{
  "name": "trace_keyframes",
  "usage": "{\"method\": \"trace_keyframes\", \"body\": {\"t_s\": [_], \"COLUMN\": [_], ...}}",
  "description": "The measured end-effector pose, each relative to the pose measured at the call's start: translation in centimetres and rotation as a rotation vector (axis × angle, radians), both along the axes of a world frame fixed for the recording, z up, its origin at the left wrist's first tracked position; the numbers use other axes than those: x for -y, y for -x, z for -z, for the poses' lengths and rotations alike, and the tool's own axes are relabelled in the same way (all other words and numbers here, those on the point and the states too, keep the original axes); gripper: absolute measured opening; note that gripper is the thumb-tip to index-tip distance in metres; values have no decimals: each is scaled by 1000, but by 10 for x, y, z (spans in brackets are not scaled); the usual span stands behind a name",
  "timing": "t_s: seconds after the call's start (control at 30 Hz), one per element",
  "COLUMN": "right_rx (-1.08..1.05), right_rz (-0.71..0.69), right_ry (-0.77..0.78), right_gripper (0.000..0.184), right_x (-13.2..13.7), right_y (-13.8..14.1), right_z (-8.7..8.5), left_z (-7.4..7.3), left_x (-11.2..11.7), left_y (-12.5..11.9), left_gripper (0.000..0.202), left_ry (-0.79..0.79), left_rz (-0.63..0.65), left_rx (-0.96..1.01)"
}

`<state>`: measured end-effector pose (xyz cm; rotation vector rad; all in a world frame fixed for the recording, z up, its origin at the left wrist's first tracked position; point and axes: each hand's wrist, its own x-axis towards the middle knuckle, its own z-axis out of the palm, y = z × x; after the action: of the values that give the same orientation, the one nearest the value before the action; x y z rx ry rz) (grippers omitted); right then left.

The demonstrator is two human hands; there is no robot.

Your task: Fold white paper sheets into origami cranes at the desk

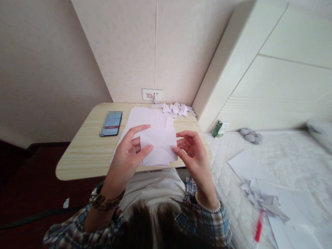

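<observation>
Over woodgrain tabletop (pixel 85 148), thin, creased, squarish white paper (pixel 161 140).

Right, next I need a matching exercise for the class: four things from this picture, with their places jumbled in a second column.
Things:
1. Phone
2. Creased paper
3. Green-and-white carton
4. Socket

Places:
A. On the wall
B. Between left hand and right hand
C. By the headboard
D. On the table's left side

Pairs: 1-D, 2-B, 3-C, 4-A
</observation>
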<state>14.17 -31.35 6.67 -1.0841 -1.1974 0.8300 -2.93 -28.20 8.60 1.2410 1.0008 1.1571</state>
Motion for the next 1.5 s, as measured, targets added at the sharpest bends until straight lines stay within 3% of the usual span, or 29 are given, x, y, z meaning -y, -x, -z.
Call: {"method": "trace_keyframes", "body": {"t_s": [0.17, 0.63, 1.03, 1.17, 1.5], "right_rx": [8, 195, 293, 291, 289], "right_rz": [-28, -65, 49, 78, 107], "right_ry": [42, -70, -86, -66, -72], "right_gripper": [25, 3, 15, 12, 7], "right_x": [0, 3, 2, 1, 0], "right_y": [0, -5, 4, 6, 8], "right_z": [-1, -4, -6, -4, -1], "left_z": [1, -2, -3, -1, 3], "left_x": [0, 2, 3, 2, 1], "left_y": [2, -1, -4, -3, -2], "left_gripper": [49, 44, 55, 57, 40], "left_ry": [-18, -37, -63, -77, -132], "left_rz": [-4, -64, -41, -25, -11], "left_rx": [10, -18, -59, -85, -113]}}
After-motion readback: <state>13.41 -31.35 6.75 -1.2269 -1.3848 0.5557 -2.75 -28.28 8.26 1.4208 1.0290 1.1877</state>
